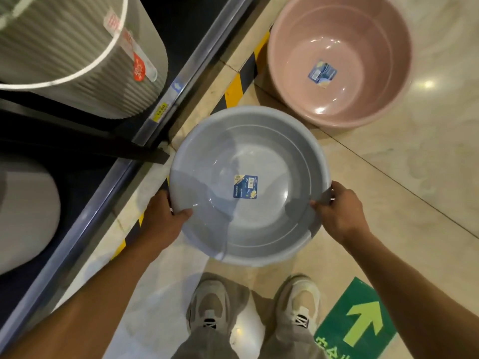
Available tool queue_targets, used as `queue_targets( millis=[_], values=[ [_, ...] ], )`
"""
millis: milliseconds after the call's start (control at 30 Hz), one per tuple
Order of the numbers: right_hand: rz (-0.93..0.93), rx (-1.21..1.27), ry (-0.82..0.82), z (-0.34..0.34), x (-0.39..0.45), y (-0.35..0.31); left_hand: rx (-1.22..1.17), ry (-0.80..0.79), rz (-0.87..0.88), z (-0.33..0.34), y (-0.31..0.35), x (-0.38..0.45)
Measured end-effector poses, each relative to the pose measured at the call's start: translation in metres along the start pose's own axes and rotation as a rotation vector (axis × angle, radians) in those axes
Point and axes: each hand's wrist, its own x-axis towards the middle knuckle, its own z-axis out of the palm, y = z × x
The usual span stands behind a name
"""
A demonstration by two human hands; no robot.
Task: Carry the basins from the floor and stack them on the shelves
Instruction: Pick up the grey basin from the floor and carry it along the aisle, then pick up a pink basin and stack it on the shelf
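Note:
A round grey basin [272, 156] with a blue sticker in its bottom is held above the floor in front of me. My left hand [166, 218] grips its near-left rim, thumb inside. On the near-right rim sits my right hand [339, 211], also closed on it. A pink basin [363, 35], deeper and with its own sticker, stands on the floor beyond, at the upper right. The shelves [160, 104] run along the left, their edge carrying a yellow price tag.
A ribbed grey-green bucket [77, 60] with a white rim stands on the upper shelf at top left. A pale rounded item [26, 211] sits on the lower shelf. Yellow-black tape lines the shelf base. A green arrow floor sticker [360, 325] lies beside my shoes.

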Motion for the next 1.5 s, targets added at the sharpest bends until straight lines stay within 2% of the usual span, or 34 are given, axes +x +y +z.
queue_targets(
  millis=[300,467,633,800,1167,1267,1400,1500],
  values=[
    [0.033,0.019,-0.015,0.006,0.008,0.006,0.009,-0.008,-0.027,0.008,-0.001,0.001],
    [0.013,0.056,-0.014,-0.01,-0.001,0.0,0.062,0.094,0.071,-0.007,0.019,-0.011],
    [-0.007,0.097,0.0,-0.037,-0.019,-0.007,0.074,0.033,0.19,-0.016,0.056,-0.031],
    [-0.014,0.147,0.037,-0.075,-0.046,-0.006,0.051,-0.026,0.27,-0.023,0.104,-0.062],
    [0.066,0.35,0.215,-0.206,-0.129,0.034,0.3,-0.104,0.493,-0.042,0.231,-0.16],
    [0.129,0.461,0.335,-0.246,-0.172,0.061,0.401,-0.162,0.641,-0.019,0.291,-0.21],
    [0.197,0.589,0.457,-0.286,-0.231,0.111,0.443,-0.29,0.859,0.046,0.375,-0.292],
    [0.268,0.61,0.532,-0.306,-0.273,0.158,0.463,-0.379,0.954,0.092,0.404,-0.349]
  ],
)
